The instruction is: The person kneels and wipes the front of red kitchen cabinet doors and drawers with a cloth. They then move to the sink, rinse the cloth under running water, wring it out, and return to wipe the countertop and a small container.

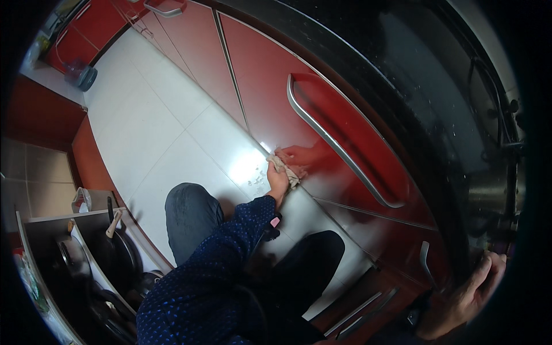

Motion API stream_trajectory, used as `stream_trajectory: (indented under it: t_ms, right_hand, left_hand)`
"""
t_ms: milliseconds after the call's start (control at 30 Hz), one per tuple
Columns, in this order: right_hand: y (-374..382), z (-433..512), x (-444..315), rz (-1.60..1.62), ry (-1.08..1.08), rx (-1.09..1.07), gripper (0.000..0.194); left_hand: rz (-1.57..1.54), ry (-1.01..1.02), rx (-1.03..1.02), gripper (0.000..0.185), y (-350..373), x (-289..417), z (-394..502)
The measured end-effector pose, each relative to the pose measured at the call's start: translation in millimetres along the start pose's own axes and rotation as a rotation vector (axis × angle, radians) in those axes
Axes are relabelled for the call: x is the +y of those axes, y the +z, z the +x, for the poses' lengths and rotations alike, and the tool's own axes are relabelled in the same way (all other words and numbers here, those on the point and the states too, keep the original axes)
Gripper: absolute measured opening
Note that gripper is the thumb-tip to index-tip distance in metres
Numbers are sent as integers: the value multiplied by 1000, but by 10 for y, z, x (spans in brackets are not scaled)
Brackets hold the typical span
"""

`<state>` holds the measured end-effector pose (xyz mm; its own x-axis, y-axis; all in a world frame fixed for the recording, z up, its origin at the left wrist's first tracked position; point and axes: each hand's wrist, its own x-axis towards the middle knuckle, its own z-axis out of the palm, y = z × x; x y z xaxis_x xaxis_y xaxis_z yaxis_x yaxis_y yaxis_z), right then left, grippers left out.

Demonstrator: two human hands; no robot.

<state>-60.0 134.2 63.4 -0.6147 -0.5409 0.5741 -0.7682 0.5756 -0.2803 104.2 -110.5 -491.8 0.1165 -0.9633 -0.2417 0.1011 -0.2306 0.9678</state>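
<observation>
A crumpled beige cloth (290,176) is held in my left hand (277,179), pressed low against a glossy red cabinet door (276,86), where the door meets the white tiled floor (172,108). The door's surface reflects the hand and cloth. Small wet patches (257,179) lie on the floor beside the cloth. At the far lower right, my right hand (474,289) is at the edge of the dark countertop (366,64), its fingers bent; what they grip cannot be made out.
A curved metal handle (336,146) stands out from the door above the cloth. Behind on the left, an open drawer (77,215) holds pans, including a black frying pan (123,254). A large clear plastic bottle (82,76) lies at the upper left. My bent knees flank the left arm.
</observation>
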Motion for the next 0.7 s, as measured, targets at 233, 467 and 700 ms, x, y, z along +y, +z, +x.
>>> stream_trajectory:
  t_ms: [233, 467, 700]
  right_hand:
    - [-52, 171, -91, 125, -179, -35, 20]
    - [-1, 147, -84, 96, -232, 29, 21]
    - [-91, 195, -61, 109, -310, -59, 20]
  left_hand:
    - [170, -235, 17, 37, 201, -153, -207]
    - [-265, -314, -328, 42, 505, 639, -1676]
    - [-224, -335, -213, 30, 499, 2, -1219]
